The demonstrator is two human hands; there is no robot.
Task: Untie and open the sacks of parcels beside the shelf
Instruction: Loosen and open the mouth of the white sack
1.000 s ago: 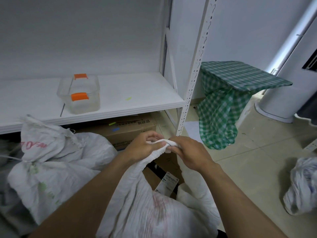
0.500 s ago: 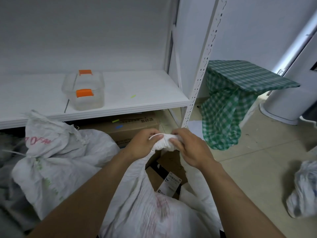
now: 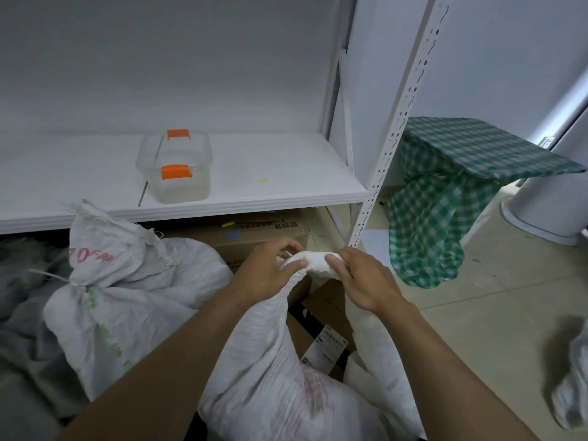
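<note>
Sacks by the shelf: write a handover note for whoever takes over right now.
Hands: left hand and right hand both pinch the knotted neck of the near white sack, raised in front of the shelf.
Done: neither sack untied yet.
To do: loosen this knot, spread the mouth, then do the printed sack to the left, tied at its neck.
</note>
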